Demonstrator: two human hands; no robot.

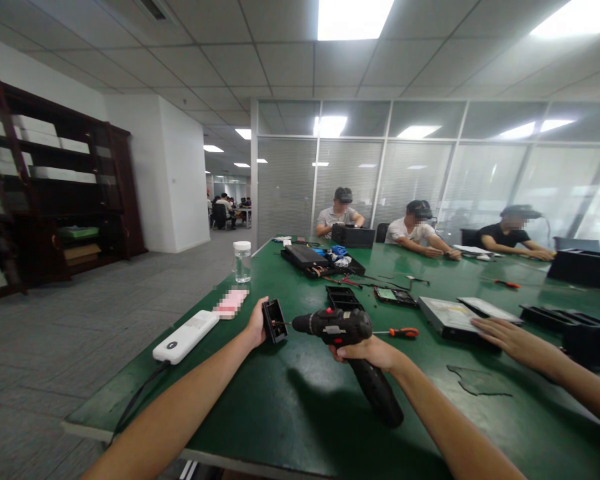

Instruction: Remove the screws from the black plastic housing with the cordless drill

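Observation:
My left hand (256,325) grips a small black rectangular part (274,321) and holds it upright above the green table (290,407). My right hand (367,351) is wrapped round the handle of a black cordless screwdriver (347,347). The tool's bit points left and touches the black part. Both forearms reach in from the bottom edge.
A white power bank (186,336) with a cable lies left, a clear bottle (241,261) behind it. A red-handled screwdriver (403,332), black trays (343,297) and a disassembled drive (447,317) lie beyond. Another person's hand (510,339) rests on that drive. Three people sit at the far end.

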